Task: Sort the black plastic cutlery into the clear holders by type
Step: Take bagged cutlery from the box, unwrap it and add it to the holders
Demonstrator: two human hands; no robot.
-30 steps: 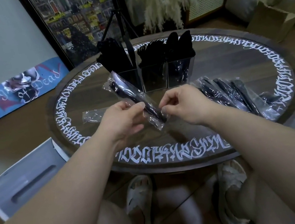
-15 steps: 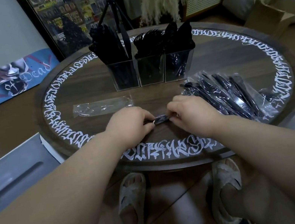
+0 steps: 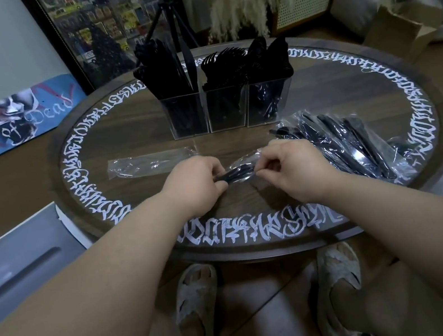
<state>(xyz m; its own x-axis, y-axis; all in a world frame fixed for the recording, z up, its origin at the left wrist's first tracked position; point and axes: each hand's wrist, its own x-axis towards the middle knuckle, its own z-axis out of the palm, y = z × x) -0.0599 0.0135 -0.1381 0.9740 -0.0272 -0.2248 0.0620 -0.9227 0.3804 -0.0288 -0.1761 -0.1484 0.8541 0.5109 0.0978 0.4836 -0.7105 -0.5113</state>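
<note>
Since a second ago I've brought the wrapped cutlery packet (image 3: 240,171) down from mid-air to just above the tabletop (image 3: 132,136). My left hand (image 3: 196,182) and right hand (image 3: 293,168) still pinch its ends, each grip closed on it.

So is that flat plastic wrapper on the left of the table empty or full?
Empty, as far as shows: the wrapper lies flat and clear on the table, with no black cutlery visible inside.

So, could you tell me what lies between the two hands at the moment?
In the head view, a wrapped cutlery packet spans the gap, gripped by the left hand and pinched by the right hand.
</note>
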